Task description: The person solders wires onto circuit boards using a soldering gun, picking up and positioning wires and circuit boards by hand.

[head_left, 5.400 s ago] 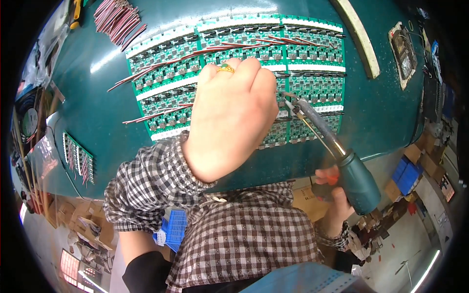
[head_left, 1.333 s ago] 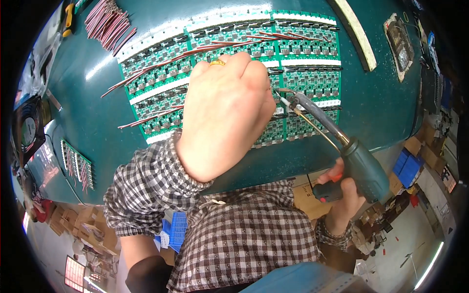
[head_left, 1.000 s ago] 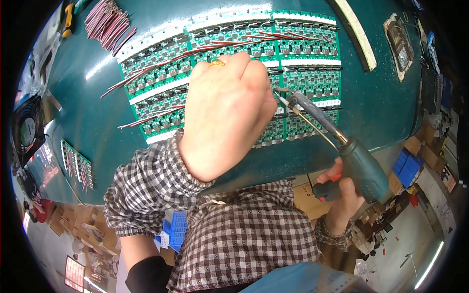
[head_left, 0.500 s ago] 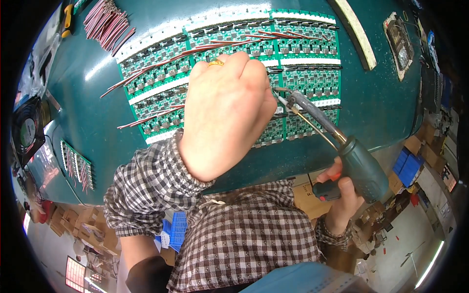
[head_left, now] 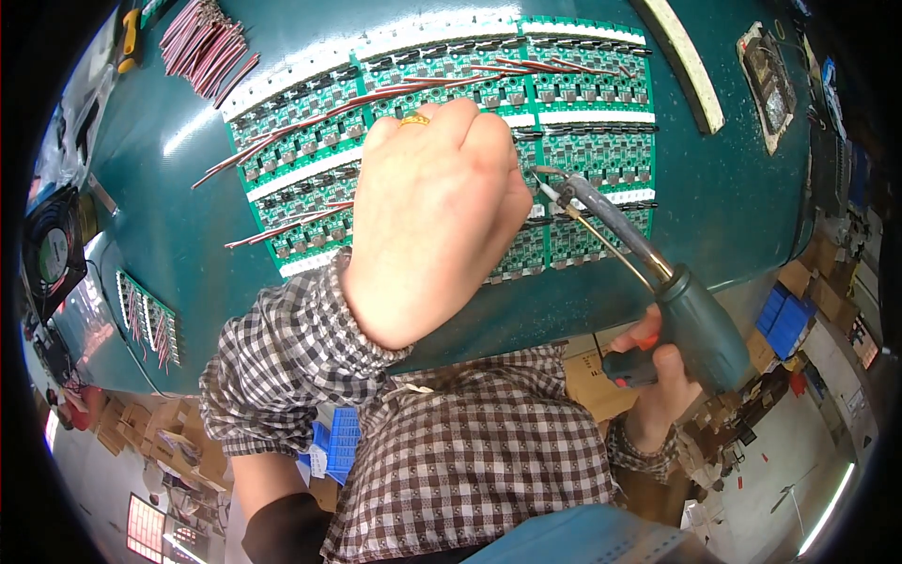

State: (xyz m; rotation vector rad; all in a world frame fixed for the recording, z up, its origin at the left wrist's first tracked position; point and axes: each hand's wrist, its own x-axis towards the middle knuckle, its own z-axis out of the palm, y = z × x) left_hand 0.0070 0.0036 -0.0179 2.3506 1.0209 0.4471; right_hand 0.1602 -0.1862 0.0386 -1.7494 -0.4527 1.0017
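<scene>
Circuit-board panels (head_left: pixel 601 89), green, set in rows as one block at the centre of a dark green worktop (head_left: pixel 719 211); white strips and black connector rows run along them. Red-and-dark wires (head_left: pixel 376 98), laid slantwise across the upper rows, ends overhanging at left; a shorter group lower down. Soldering gun (head_left: pixel 705 329), dark green body, metal barrel angled up-left, tip over the panels just beside the left hand; contact with a joint cannot be told. Right hand (head_left: pixel 669 376), closed round the gun's handle. Left hand (head_left: pixel 437 211), back uppermost over the middle panels, fingers curled under, gold-coloured ring (head_left: pixel 414 119) worn; fingertips hidden, so whether anything is pinched cannot be told. Wire bundle (head_left: pixel 200 47), red and dark, upper left. Yellow-handled tool (head_left: pixel 131 42), beyond it. Narrow board strip (head_left: pixel 148 318) with wires attached, lower left. Cooling fan (head_left: pixel 54 242), black-framed, far left. Curved cream bar (head_left: pixel 691 70), right of the panels. Shallow pale-rimmed tray (head_left: pixel 769 85), stained, farther right
</scene>
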